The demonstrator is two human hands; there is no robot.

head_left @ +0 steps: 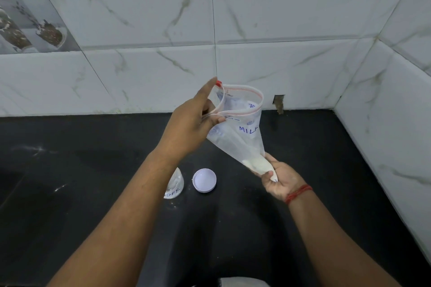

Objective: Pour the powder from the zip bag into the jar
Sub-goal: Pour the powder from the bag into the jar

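I hold the zip bag (235,128) up in the air over the black counter (93,170), in front of the tiled wall (279,30), with its mouth spread open and facing up. My left hand (191,123) pinches the rim of the bag at its left side, thumb and fingers closed on the plastic edge near the red slider (218,83), while my index finger sticks out straight above it. My right hand (278,180) is clenched around the bag's bottom corner, squeezing it into a narrow tip where the white powder (255,165) has gathered in a small lump. The bag runs slanted between the two hands, mouth high and left, tip low and right, and blue writing on its side reads "MILK". A red thread (298,193) is tied around my right wrist. Down on the counter the jar (175,185) stands below my left forearm, which covers part of it; it is clear, with some white inside and a label ending in "DER". Its white lid (204,180) lies just to the right of it, hollow side up, not touching the jar.
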